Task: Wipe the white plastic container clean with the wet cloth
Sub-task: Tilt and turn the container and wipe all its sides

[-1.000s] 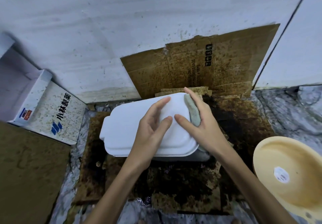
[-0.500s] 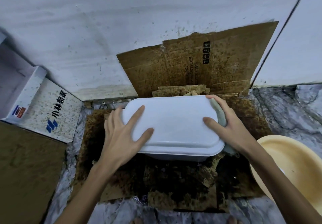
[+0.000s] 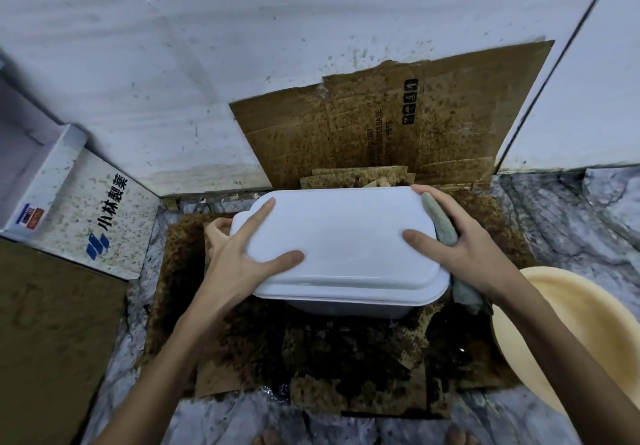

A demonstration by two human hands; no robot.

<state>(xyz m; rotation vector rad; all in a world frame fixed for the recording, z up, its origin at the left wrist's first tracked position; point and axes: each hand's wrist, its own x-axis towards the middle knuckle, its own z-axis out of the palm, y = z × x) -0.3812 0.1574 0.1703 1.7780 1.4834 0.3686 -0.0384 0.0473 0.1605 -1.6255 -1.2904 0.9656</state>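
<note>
White rectangular plastic container [image 3: 341, 247] with rounded corners is sitting lid-up on stained, dark-soaked brown cardboard sheets [image 3: 311, 351] laid over the grey marbled floor [image 3: 568, 216], just in front of a speckled brown cardboard flap [image 3: 391, 125] leaning on the white wall [image 3: 242, 46].

Left hand [image 3: 239, 254] is clamping the container's left end: thumb and index finger are lying spread on the lid, the other fingers are curling round the left edge by the small tab.

Right hand [image 3: 464, 247] is gripping the right end, thumb is resting on the lid, fingers are wrapping over the far right corner. Folded grey-green wet cloth [image 3: 438, 222] is being pinched between that palm and the container's right edge; a loose end is hanging below the hand against the container's side wall.

Pale yellow round plastic basin [image 3: 581, 326] is sitting just right of the right forearm, partly cut off by the frame edge. White printed cardboard box [image 3: 79, 202] with blue logo and dark speckles is sitting at left, well apart from the container. Plain brown board [image 3: 48, 333] is lying at lower left. Bare toes [image 3: 266, 439] are showing at the bottom edge.
</note>
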